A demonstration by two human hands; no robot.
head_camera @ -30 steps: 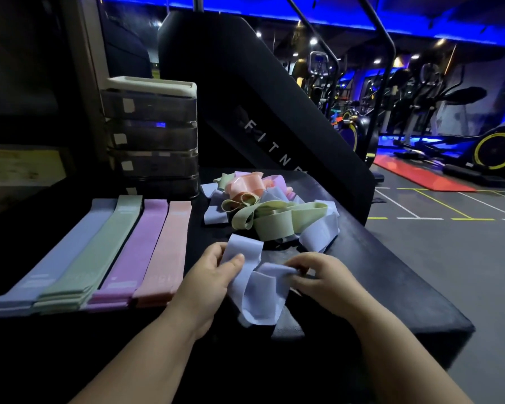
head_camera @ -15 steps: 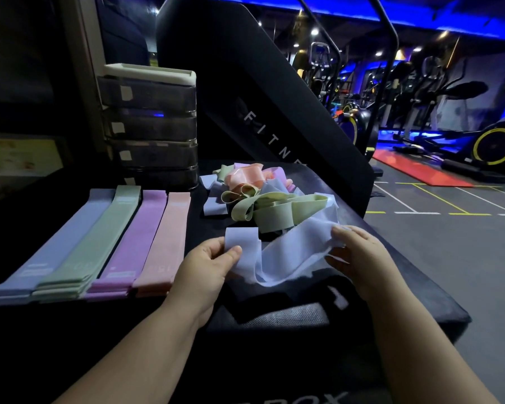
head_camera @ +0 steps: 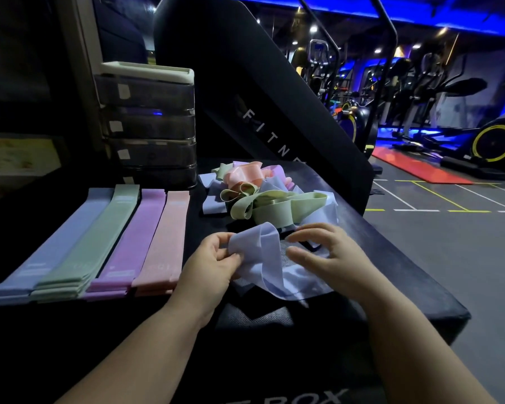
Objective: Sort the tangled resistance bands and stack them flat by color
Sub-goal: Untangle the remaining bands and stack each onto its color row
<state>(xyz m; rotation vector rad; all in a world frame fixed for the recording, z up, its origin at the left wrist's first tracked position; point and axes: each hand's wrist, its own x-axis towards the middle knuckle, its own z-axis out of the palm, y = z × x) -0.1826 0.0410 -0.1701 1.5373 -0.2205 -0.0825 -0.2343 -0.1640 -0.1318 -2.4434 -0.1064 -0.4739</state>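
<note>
Left hand (head_camera: 213,265) pinches the crumpled pale-blue fabric band (head_camera: 267,258) on the black padded box (head_camera: 405,290); right hand (head_camera: 328,258) hovers over it, fingers spread, gripping nothing. Tangled pile of pastel bands (head_camera: 260,196) crowds in at twelve o'clock. Four flat colour stacks (head_camera: 99,243) lie at nine o'clock.

Stacks (head_camera: 111,243): lavender-blue, green, purple, pink; box (head_camera: 391,287) black.

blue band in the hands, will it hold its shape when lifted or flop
Likely floppy: the blue band folds and sags between the left hand and right hand. Probably light, since fingertips alone pinch it up.
</note>
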